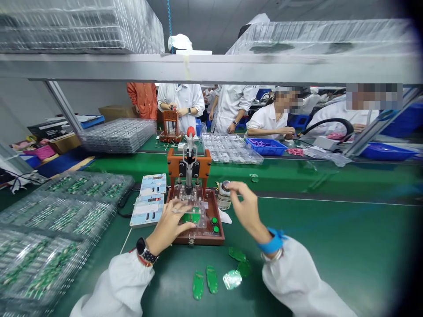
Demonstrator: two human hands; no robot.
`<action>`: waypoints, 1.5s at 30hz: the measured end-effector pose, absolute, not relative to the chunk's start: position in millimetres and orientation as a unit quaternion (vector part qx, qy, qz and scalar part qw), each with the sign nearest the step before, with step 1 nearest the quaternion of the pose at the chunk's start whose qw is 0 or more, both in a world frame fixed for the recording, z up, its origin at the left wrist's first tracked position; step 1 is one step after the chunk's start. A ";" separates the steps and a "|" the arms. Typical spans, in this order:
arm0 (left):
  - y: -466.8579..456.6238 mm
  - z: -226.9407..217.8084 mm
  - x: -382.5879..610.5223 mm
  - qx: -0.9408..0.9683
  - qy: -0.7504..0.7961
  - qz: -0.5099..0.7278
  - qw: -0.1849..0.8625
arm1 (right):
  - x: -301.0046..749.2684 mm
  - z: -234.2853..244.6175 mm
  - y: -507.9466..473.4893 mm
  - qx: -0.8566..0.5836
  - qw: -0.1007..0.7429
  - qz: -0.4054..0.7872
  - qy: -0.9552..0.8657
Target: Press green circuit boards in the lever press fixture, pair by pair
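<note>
A brown test fixture (216, 240) with an orange toggle-clamp press (205, 164) stands before me. My left hand (170, 223) lies over its left side, fingers spread at a clear plastic plate (201, 220). Green circuit boards (195, 216) show at that plate, partly behind my fingers. To the right of the fixture stands a small clear bottle (224, 200) with a dark cap. My right hand (246, 206) is closed, its fingertips at the cap's right edge. Several loose green boards (212, 279) lie on the green mat in front of the fixture; one (232, 279) shines silvery.
Two counter boxes (147, 209) with red digits sit left of the fixture. Clear trays of green boards (66, 215) fill the left side. A shelf bar (211, 68) crosses overhead. Beyond are a blue basket (266, 147), a clear tray (231, 148) and several co-workers (181, 99).
</note>
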State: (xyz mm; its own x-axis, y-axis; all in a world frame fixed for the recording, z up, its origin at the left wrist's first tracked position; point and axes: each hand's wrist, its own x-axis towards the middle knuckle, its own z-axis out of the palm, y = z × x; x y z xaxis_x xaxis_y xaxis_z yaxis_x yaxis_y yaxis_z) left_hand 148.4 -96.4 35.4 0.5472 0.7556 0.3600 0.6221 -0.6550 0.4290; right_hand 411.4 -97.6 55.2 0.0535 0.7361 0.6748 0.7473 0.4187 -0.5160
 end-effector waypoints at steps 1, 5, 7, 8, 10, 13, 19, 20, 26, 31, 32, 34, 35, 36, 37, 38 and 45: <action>-96.9 34.2 145.9 0.866 0.400 0.272 0.127 | 397.4 47.3 -108.2 -0.523 0.485 0.007 -0.701; -96.9 32.5 138.6 0.854 0.405 0.289 0.153 | 354.5 22.3 -131.3 -0.477 0.434 0.067 -0.762; -94.9 33.6 136.7 0.847 0.412 0.286 0.174 | 344.1 17.7 -131.3 -0.472 0.400 0.089 -0.781; -93.6 34.3 135.7 0.845 0.416 0.281 0.184 | 341.6 17.4 -129.7 -0.471 0.383 0.098 -0.788; -91.1 35.2 133.5 0.843 0.419 0.268 0.203 | 340.0 19.8 -125.3 -0.471 0.352 0.113 -0.801; -88.7 35.9 130.1 0.854 0.397 0.248 0.227 | 341.1 26.7 -121.2 -0.474 0.315 0.126 -0.813; -85.0 42.1 131.8 0.872 0.366 0.228 0.232 | 340.7 35.1 -127.0 -0.496 0.259 0.126 -0.819; -84.2 43.1 132.5 0.870 0.374 0.229 0.224 | 340.3 35.1 -128.3 -0.504 0.249 0.124 -0.818; -84.0 35.4 125.9 0.870 0.393 0.234 0.182 | 338.5 36.2 -130.8 -0.515 0.252 0.120 -0.810; -88.9 32.4 120.9 0.884 0.371 0.234 0.164 | 340.7 45.8 -127.2 -0.499 0.245 0.160 -0.816; -90.1 34.2 121.4 0.887 0.369 0.230 0.157 | 341.3 47.2 -126.7 -0.495 0.240 0.161 -0.820; -92.2 39.2 123.0 0.893 0.365 0.222 0.138 | 342.3 48.8 -126.4 -0.492 0.235 0.160 -0.823; -93.0 42.0 123.7 0.897 0.363 0.217 0.126 | 342.5 49.0 -126.5 -0.493 0.233 0.160 -0.823; -93.7 44.6 124.1 0.900 0.362 0.213 0.114 | 342.5 49.0 -126.8 -0.496 0.230 0.161 -0.822; -94.0 46.8 124.2 0.903 0.360 0.210 0.103 | 342.4 49.0 -127.2 -0.498 0.227 0.161 -0.821; -94.0 48.6 123.8 0.905 0.359 0.208 0.093 | 342.1 49.0 -127.6 -0.501 0.223 0.160 -0.820; -88.2 46.6 116.5 0.909 0.344 0.203 0.124 | 340.4 50.5 -127.3 -0.512 0.233 0.182 -0.806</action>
State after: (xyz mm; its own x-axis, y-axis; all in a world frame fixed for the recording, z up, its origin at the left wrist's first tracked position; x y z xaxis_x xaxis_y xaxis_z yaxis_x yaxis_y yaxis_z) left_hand 116.5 -88.2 46.6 0.6819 0.6746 0.2827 0.5740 -0.7330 0.3649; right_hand 340.4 -127.3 50.5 -0.3666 0.9108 0.1897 0.7408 0.4091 -0.5328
